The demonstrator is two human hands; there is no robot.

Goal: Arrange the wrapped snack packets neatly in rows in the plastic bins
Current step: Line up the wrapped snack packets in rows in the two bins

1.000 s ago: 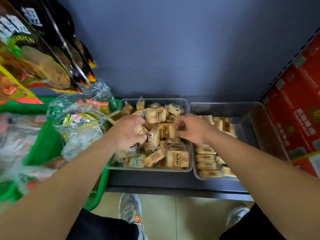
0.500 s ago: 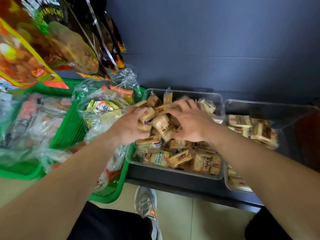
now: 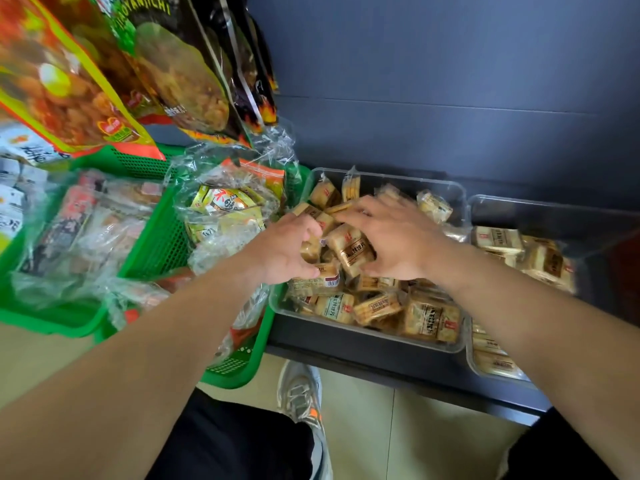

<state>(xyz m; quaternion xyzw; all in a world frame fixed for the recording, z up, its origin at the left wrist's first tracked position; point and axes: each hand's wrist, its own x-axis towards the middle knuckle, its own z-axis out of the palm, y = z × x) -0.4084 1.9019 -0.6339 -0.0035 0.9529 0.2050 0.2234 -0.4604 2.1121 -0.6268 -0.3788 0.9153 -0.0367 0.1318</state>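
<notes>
A clear plastic bin (image 3: 453,192) on the dark shelf holds a loose heap of yellow-brown wrapped snack packets (image 3: 429,320). My left hand (image 3: 287,251) is curled around packets at the heap's left side. My right hand (image 3: 391,240) lies over the top of the heap, fingers spread and pressing on a packet (image 3: 351,249) between the two hands. A second clear bin (image 3: 540,211) to the right holds more of the same packets (image 3: 498,239), some stacked flat at its front (image 3: 491,362).
Green mesh baskets (image 3: 156,244) with cellophane-wrapped snacks stand to the left. Large snack bags (image 3: 166,71) hang above them. A dark blue wall backs the shelf. The shelf's front edge (image 3: 398,372) is below the bins, with my shoe (image 3: 301,393) on the tiled floor.
The view has swung left, so the bins sit further right in frame. Both hands have come together over the left bin's heap, the right hand moving from the bin's right edge onto the pile.
</notes>
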